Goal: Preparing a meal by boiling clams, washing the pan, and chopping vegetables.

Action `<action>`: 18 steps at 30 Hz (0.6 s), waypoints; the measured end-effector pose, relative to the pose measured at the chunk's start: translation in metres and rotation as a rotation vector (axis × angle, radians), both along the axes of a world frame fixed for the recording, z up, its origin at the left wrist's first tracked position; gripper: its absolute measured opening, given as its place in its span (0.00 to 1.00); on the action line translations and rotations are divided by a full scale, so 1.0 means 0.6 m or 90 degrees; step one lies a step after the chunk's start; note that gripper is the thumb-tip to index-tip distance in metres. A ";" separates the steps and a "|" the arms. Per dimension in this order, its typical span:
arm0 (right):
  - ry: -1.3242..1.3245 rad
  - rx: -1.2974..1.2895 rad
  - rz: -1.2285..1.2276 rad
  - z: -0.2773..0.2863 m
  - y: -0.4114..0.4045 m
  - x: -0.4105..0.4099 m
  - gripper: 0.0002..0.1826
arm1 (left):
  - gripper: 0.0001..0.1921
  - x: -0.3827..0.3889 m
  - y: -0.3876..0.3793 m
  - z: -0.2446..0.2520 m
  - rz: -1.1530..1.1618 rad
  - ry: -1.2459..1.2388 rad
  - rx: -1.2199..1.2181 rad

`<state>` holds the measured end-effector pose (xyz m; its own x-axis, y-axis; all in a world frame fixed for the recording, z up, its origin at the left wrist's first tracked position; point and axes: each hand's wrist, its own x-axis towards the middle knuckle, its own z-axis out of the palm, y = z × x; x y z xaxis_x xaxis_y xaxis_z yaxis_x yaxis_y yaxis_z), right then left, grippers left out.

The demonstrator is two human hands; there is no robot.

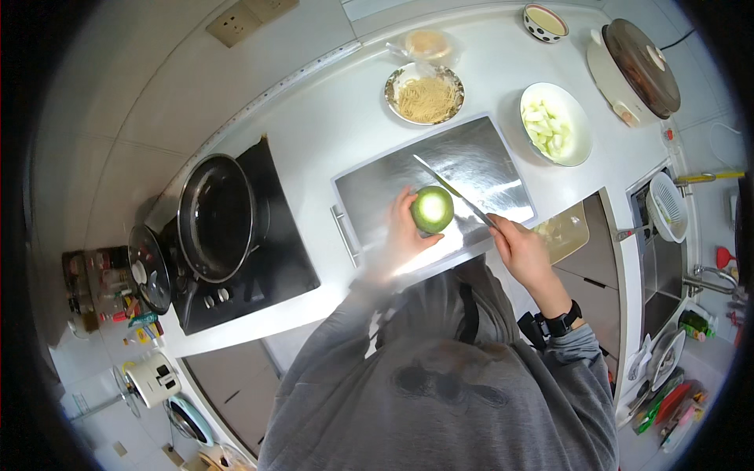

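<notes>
A round green vegetable (433, 211), with a pale top that could be a cut face or glare, stands on the metal cutting board (377, 182). Around its left side curl the fingers of my left hand (406, 226). My right hand (518, 244) grips the handle of a long kitchen knife (450, 187). The blade points up and to the left, just right of the vegetable, and I cannot tell whether it touches the board. Pale green cut pieces (545, 129) fill part of a white bowl (580, 138) beyond the board's right corner.
A patterned bowl of noodles (427, 97) sits behind the board. On the left, a frying pan (215, 218) rests on the black cooktop (283, 259). An electric pot (630, 76) and a dotted bowl (545, 26) stand at back right. A bin (565, 232) sits below the counter edge, near the sink (660, 277).
</notes>
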<state>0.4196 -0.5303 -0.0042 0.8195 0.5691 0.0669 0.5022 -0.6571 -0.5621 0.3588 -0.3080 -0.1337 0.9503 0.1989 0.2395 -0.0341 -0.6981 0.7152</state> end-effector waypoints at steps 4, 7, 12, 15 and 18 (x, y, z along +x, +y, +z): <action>-0.008 -0.028 0.056 -0.010 0.004 0.012 0.14 | 0.37 -0.001 -0.008 0.054 0.034 -0.069 -0.035; -0.010 -0.050 0.108 -0.020 0.006 0.022 0.19 | 0.21 -0.002 -0.019 0.056 -0.089 -0.067 0.063; -0.047 -0.089 0.196 -0.023 0.003 0.034 0.24 | 0.16 0.003 -0.047 0.025 -0.013 -0.055 0.077; -0.045 -0.114 0.210 -0.029 0.001 0.037 0.26 | 0.16 0.005 -0.058 0.029 0.023 -0.048 0.058; -0.052 -0.145 0.223 -0.037 0.002 0.043 0.29 | 0.15 0.005 -0.065 0.020 0.067 -0.049 0.056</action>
